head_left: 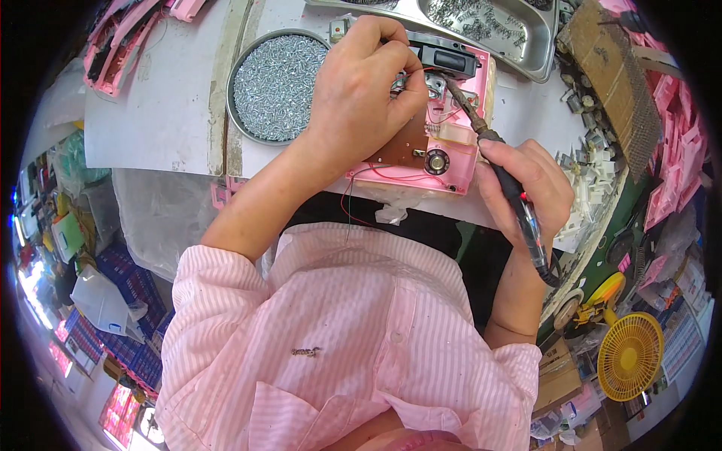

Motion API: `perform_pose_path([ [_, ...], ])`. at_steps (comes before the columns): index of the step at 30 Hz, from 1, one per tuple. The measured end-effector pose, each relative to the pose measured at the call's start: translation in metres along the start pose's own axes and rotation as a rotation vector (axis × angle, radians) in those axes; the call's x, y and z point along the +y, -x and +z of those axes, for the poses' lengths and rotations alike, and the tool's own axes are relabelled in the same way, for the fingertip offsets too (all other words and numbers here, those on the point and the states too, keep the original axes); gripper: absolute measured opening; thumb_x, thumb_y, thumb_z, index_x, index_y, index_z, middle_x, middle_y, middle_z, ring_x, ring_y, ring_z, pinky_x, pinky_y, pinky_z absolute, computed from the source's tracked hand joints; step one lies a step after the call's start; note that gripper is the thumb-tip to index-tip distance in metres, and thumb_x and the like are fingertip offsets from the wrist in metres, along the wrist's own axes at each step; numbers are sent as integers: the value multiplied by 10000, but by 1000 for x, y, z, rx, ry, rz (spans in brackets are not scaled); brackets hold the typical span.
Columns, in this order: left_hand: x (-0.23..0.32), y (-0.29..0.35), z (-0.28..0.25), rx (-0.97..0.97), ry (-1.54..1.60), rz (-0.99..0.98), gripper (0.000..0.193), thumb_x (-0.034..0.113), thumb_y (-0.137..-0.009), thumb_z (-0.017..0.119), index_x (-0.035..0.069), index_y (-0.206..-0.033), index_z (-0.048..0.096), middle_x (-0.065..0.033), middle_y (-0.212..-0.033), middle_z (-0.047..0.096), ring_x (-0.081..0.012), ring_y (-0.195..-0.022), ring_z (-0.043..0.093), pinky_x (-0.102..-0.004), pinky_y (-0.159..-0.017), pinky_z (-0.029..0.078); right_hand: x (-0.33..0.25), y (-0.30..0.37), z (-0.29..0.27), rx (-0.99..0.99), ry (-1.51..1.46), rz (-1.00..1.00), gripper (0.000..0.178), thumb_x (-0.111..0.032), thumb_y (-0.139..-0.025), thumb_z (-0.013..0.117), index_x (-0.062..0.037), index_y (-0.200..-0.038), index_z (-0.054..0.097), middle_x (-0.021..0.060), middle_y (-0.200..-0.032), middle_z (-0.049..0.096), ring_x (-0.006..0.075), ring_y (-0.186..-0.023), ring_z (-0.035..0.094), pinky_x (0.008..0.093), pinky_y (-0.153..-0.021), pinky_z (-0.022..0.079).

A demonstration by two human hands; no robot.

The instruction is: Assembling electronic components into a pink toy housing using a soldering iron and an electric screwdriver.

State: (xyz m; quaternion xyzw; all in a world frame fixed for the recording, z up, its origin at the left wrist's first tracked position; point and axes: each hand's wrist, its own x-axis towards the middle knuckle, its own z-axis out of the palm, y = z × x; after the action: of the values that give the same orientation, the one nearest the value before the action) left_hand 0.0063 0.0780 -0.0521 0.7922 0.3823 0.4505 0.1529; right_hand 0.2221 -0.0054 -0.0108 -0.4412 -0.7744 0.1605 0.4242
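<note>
In my right hand [535,184] is a soldering iron [531,225] with a black handle, its metal tip angled up and left to metal parts in a pink plastic housing [468,161]. My left hand [368,94] rests over the left of this housing, its fingers closed in a pinch. A thin red wire [415,73] shows beside those fingertips, but what they pinch is hidden. Under the hand lies a brown circuit board [402,148]. A round black-rimmed part [437,161] sits near the housing's front edge, and a black mechanism [450,59] lies along its far side.
Left of my left hand stands a round metal dish [232,105] of small silvery pieces. Behind the housing is a metal tray [538,66] holding dark springs. Small white parts [594,184] are heaped at the right, near a yellow fan [630,355]. Pink plastic pieces [113,56] lie far left.
</note>
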Motion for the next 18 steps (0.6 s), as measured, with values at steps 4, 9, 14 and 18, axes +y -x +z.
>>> perform_pose_path([
  [4,0,0,0,-2,-3,-5,113,61,-726,743,22,-789,657,-118,-974,604,-308,-821,627,-400,-705,509,-2,1,-3,-18,7,42,388,31,-679,837,-45,-1045,733,39,-646,570,172,-533,505,284,-485,377],
  [9,0,1,1,6,-12,-8,117,66,-730,748,26,-796,661,-118,-987,605,-308,-828,627,-406,-712,508,0,1,-2,0,-38,53,371,46,-684,817,-42,-1035,737,40,-625,547,170,-525,503,282,-479,371],
  [14,2,2,1,-10,-30,-26,119,69,-731,752,30,-803,666,-116,-1001,604,-308,-832,629,-406,-714,507,-2,-2,-3,-15,-36,71,368,41,-685,820,-41,-1034,737,42,-616,538,164,-525,505,283,-479,371],
  [18,2,1,-1,-11,-22,-26,130,67,-724,759,29,-808,668,-112,-1000,603,-308,-829,629,-406,-714,507,-1,-5,-1,-29,-16,76,366,28,-686,829,-46,-1033,738,39,-612,533,160,-526,506,287,-479,371],
])
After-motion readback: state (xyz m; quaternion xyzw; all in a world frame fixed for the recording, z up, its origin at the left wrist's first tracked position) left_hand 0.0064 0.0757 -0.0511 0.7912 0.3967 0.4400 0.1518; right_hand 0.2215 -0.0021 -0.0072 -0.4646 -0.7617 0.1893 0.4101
